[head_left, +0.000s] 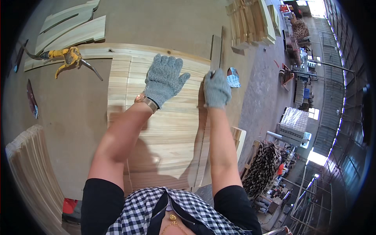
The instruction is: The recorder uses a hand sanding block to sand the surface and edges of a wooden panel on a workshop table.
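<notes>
A wide panel of pale wooden slats (172, 117) lies in front of me on the work table. My left hand (163, 78), in a grey knit glove, lies flat on its far part with the fingers spread. At the panel's right edge, my right hand (216, 89), gloved the same way, is closed in a fist. A small dark spot shows at its top; what the fingers hold, if anything, is hidden. Along the panel's far end runs a long pale board (145, 49). Just right of my right hand sits a piece of printed blue-and-white sheet (233, 78).
On the far left lies a yellow air blow gun (70, 57) with a hose. Curved wooden pieces (72, 24) rest beyond it. Stacked boards stand at the near left (33, 160) and far right (252, 21). A workshop floor (256, 84) stretches away on the right.
</notes>
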Tool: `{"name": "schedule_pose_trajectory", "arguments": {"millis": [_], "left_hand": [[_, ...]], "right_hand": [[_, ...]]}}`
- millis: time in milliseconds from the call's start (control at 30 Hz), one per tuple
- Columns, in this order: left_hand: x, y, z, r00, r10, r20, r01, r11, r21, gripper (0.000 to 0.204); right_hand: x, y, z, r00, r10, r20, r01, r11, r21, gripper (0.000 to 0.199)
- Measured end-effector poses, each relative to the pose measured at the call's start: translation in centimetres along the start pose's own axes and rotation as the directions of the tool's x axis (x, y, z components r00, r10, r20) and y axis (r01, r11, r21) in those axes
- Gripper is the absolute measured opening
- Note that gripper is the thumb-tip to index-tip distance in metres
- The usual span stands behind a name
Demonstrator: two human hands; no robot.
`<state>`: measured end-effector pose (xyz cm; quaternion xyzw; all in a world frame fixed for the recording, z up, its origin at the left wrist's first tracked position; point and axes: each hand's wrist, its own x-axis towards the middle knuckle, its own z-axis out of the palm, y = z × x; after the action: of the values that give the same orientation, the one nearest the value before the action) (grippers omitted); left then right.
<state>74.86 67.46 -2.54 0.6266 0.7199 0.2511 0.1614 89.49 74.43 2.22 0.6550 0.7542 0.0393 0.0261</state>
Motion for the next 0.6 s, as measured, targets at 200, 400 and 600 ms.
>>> {"name": "schedule_pose_trajectory", "arguments": {"millis": [200,400,600], "left_hand": [[-0.2,-0.7,-0.1,1.000,0.013,-0.019,-0.013,1.000,0.009,0.053],[0.5,-0.1,0.3,0.999,0.029,-0.013,-0.029,0.999,0.017,0.049],[0.1,-0.4,-0.1,0.999,0.018,-0.031,-0.018,1.000,0.005,0.050]], "right_hand": [[-14.7,4.1,-0.3,0.991,0.070,0.117,-0.064,0.997,-0.051,0.028],[-27.2,7.9,-2.8,0.970,0.134,0.201,-0.105,0.984,-0.145,0.030],[-11.5,5.9,-4.3,0.959,0.282,-0.030,-0.268,0.936,0.227,0.036]]}}
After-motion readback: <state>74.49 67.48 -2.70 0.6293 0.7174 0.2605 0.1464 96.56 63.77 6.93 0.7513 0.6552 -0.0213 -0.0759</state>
